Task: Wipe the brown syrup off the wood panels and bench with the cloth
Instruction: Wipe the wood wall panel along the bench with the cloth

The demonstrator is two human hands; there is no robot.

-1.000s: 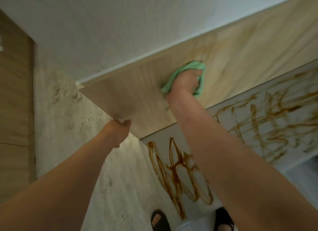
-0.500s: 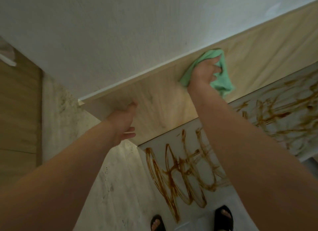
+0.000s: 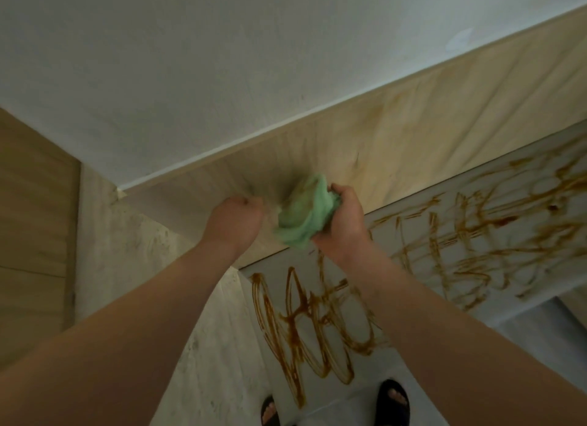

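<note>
Cloth (image 3: pixel 301 216), green, one item; head view, the only view. Position: bunched at mid-frame, held up in front of the wood panel (image 3: pixel 413 146); contact with the panel cannot be made out. Right hand (image 3: pixel 344 222), at 3 o'clock of the cloth, has its fingers curled round the wad. Left hand (image 3: pixel 235 219), at 9 o'clock and just beside the cloth's edge, is curled; whether it pinches a corner is blurred and cannot be told. Handling, judged: light, soft, limp, crumples freely; likely tacky where brownish staining shows on its folds. Best hold: whole wad in the palm, a cleaner face turned outward. Bench (image 3: pixel 536 287), from 3 to 6 o'clock of the cloth, carries heavy loops of syrup (image 3: pixel 297 327), not yet wiped. Panel shows faint yellowish smears toward 2 o'clock. Sandals (image 3: pixel 394 400) at 6 o'clock.
</note>
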